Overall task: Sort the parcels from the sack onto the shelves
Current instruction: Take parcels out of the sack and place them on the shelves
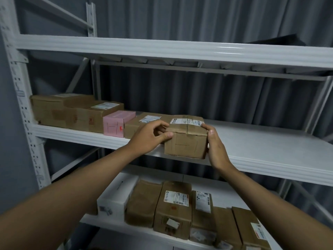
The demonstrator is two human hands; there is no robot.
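Both hands (182, 139) around cardboard parcel (186, 141) on middle shelf (270, 150)

White shelves (261, 150) carrying cardboard parcels (173, 210), pink box (115, 126).

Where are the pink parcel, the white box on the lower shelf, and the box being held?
pink parcel (113, 127), head view, its front face.
white box (115, 197), head view, its top face.
held cardboard box (185, 146), head view, its front face.
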